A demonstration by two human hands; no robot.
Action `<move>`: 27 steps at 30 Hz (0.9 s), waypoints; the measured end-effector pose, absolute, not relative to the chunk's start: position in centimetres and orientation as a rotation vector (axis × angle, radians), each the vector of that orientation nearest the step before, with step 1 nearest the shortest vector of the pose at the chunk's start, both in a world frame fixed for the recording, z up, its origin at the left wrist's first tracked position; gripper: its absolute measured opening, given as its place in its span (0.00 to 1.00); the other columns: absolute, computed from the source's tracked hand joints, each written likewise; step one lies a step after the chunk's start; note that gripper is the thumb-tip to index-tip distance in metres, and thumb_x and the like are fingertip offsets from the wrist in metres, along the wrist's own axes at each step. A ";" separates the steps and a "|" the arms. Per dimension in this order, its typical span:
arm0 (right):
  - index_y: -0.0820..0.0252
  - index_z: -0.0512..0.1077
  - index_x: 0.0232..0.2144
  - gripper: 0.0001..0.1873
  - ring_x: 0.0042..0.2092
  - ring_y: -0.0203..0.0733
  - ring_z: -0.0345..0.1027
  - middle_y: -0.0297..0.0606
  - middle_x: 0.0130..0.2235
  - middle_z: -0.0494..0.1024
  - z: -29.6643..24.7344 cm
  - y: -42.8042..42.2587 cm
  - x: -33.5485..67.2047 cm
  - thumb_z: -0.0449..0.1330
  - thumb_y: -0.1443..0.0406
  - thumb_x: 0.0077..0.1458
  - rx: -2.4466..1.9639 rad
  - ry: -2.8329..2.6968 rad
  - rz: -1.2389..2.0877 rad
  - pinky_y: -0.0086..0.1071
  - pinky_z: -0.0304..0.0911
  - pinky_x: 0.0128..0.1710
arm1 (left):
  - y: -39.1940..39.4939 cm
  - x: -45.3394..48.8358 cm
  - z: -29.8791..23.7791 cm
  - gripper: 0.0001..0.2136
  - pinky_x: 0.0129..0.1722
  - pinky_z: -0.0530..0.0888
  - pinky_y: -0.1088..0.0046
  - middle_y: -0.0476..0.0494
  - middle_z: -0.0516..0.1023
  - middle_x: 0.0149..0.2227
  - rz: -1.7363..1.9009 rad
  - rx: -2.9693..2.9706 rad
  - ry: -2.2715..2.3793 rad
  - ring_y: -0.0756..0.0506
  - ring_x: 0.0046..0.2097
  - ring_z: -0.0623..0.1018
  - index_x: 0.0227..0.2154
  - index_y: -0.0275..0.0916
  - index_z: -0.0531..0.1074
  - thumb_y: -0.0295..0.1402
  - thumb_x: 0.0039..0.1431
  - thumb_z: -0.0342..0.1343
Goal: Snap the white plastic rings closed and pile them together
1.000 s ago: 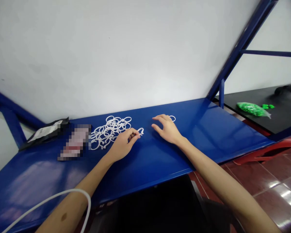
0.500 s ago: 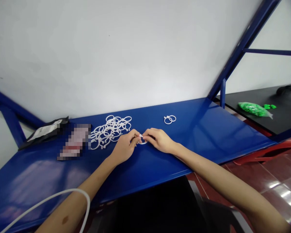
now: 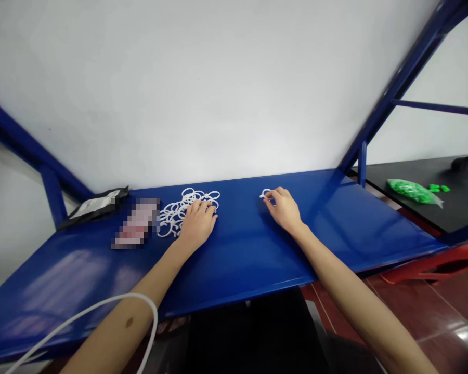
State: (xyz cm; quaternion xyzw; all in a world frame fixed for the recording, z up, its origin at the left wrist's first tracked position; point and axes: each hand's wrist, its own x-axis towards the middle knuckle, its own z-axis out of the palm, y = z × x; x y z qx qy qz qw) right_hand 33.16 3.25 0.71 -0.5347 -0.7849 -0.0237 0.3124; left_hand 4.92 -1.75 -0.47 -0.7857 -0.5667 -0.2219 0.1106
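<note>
A heap of thin white rings [image 3: 171, 210], each with a small knob, lies left of centre on the blue table [image 3: 242, 249]. My left hand [image 3: 198, 221] rests over the heap's right side, its fingers stretched out and slightly spread, covering several rings. Farther right, my right hand [image 3: 283, 208] is low over the tabletop with thumb and forefinger brought together at a white ring [image 3: 265, 193]. Most of what lies under that hand is hidden, so I cannot tell how many rings are there.
A blurred-out flat item [image 3: 136, 223] and a black package [image 3: 97, 205] with a white label lie left. A white cable [image 3: 101, 301] loops over my left forearm. A bag of green pieces [image 3: 413, 191] sits on a black table at right. Blue frame bars slant up both sides.
My hands have come apart from the ring they held together at the centre. The left went to the heap, and the right moved to the rings on the right. The view shifted slightly.
</note>
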 end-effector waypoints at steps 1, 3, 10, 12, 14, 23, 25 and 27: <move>0.59 0.76 0.40 0.08 0.47 0.52 0.68 0.47 0.44 0.75 0.6 3.6 33.7 0.59 0.63 0.63 -1.485 -2.066 -0.081 0.40 0.68 0.42 | -1.8 4.9 -0.6 0.08 0.51 0.66 0.50 0.32 0.77 0.50 -0.609 -2.301 -1.680 0.31 0.53 0.70 0.41 0.37 0.76 0.30 0.64 0.54; 0.63 0.76 0.42 0.10 0.48 0.55 0.67 0.50 0.47 0.73 0.3 3.9 34.0 0.61 0.63 0.61 -1.554 -2.060 -0.109 0.43 0.69 0.43 | -2.0 5.2 -0.6 0.07 0.49 0.66 0.51 0.33 0.77 0.48 -0.586 -2.310 -1.684 0.32 0.52 0.70 0.40 0.37 0.76 0.30 0.65 0.53; 0.58 0.70 0.52 0.13 0.42 0.41 0.71 0.44 0.54 0.71 0.4 0.6 29.8 0.57 0.64 0.65 -0.897 -2.389 0.293 0.37 0.70 0.46 | -3.3 7.7 -0.3 0.11 0.45 0.69 0.63 0.43 0.78 0.38 -0.657 -2.740 -1.431 0.42 0.42 0.72 0.39 0.39 0.73 0.31 0.71 0.45; 0.60 0.73 0.45 0.08 0.44 0.44 0.70 0.44 0.48 0.74 0.4 -0.1 28.9 0.56 0.67 0.65 -0.809 -2.519 0.258 0.40 0.69 0.49 | -3.5 8.2 -0.6 0.12 0.44 0.70 0.63 0.42 0.77 0.39 -0.619 -2.779 -1.389 0.43 0.40 0.72 0.38 0.38 0.72 0.31 0.71 0.43; 0.60 0.74 0.40 0.06 0.47 0.45 0.69 0.44 0.46 0.74 0.3 -0.3 28.8 0.56 0.68 0.65 -0.809 -2.546 0.247 0.41 0.67 0.51 | -3.5 8.4 -0.8 0.12 0.44 0.71 0.61 0.42 0.76 0.39 -0.643 -2.772 -1.403 0.42 0.41 0.72 0.37 0.38 0.72 0.31 0.71 0.44; 0.58 0.72 0.37 0.06 0.44 0.43 0.70 0.40 0.41 0.76 0.5 -0.3 29.1 0.57 0.64 0.66 -0.639 -2.536 0.534 0.39 0.67 0.48 | -3.6 7.3 0.5 0.11 0.44 0.74 0.64 0.46 0.80 0.37 -1.010 -2.867 -1.650 0.44 0.42 0.77 0.39 0.42 0.75 0.32 0.68 0.47; 0.58 0.71 0.37 0.07 0.40 0.40 0.71 0.37 0.37 0.77 0.4 -0.2 29.1 0.56 0.64 0.67 -0.690 -2.387 0.760 0.36 0.68 0.44 | -3.9 7.2 1.2 0.13 0.47 0.74 0.63 0.47 0.81 0.39 -1.041 -2.937 -1.687 0.44 0.43 0.77 0.40 0.43 0.76 0.32 0.68 0.45; 0.58 0.69 0.37 0.08 0.36 0.37 0.71 0.35 0.35 0.76 0.2 0.0 29.1 0.56 0.60 0.67 -0.752 -2.152 1.032 0.33 0.69 0.39 | -4.1 7.3 1.6 0.13 0.46 0.75 0.63 0.47 0.82 0.41 -1.193 -3.005 -1.799 0.45 0.43 0.79 0.44 0.44 0.76 0.33 0.68 0.45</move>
